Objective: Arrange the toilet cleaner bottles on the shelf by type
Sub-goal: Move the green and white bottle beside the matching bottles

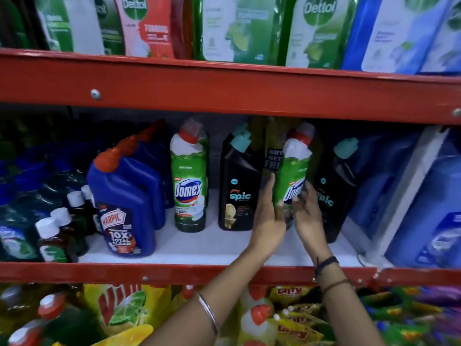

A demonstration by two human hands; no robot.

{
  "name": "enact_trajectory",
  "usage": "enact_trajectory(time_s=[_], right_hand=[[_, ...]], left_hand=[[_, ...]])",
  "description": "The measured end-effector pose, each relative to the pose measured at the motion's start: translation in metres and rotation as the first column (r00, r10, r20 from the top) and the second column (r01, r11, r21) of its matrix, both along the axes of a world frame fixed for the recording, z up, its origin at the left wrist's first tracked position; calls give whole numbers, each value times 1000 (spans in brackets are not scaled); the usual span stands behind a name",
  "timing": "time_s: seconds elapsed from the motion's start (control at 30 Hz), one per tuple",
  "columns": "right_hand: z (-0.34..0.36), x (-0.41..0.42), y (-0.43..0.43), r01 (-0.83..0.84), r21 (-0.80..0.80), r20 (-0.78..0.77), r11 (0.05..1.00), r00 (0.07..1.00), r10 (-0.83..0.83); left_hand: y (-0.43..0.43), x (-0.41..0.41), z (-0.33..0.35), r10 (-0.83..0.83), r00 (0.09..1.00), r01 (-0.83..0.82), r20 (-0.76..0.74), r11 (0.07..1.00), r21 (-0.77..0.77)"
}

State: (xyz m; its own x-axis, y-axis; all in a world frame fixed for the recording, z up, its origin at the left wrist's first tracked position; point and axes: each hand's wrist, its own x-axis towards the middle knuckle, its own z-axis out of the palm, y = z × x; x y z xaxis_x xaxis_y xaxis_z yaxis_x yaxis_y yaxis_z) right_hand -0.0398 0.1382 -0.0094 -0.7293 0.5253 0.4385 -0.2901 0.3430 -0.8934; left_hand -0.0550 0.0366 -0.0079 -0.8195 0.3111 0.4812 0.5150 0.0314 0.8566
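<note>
On the middle shelf a green Domex bottle with a red and white cap is held tilted between both hands. My left hand grips its left side and my right hand its lower right. It sits between two black Spic bottles, one at the left and one at the right. Another green Domex bottle stands upright further left. Blue Harpic bottles stand in a row left of that. A yellow-green bottle stands behind my left hand.
Small brown bottles with white caps crowd the shelf's left end. Large blue containers fill the right end. Dettol refill pouches line the upper shelf. The red shelf beam hangs low above the bottles. Packets and bottles fill the lower shelf.
</note>
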Motion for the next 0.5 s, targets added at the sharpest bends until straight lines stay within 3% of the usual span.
enact_trajectory(time_s=[0.2,0.33,0.5], right_hand=[[-4,10,9,101,19,-71,995,993,-99],[-2,17,7,93,-4,-146,996,985,-93],[-1,30,3,48,-24,-117,999,992,-50]], left_hand=[[4,-6,-6,15,1000,-15,-18,999,-44],[5,-5,-6,45,999,-46,-9,997,-65],[-9,7,-5,147,985,-155,-90,984,-86]])
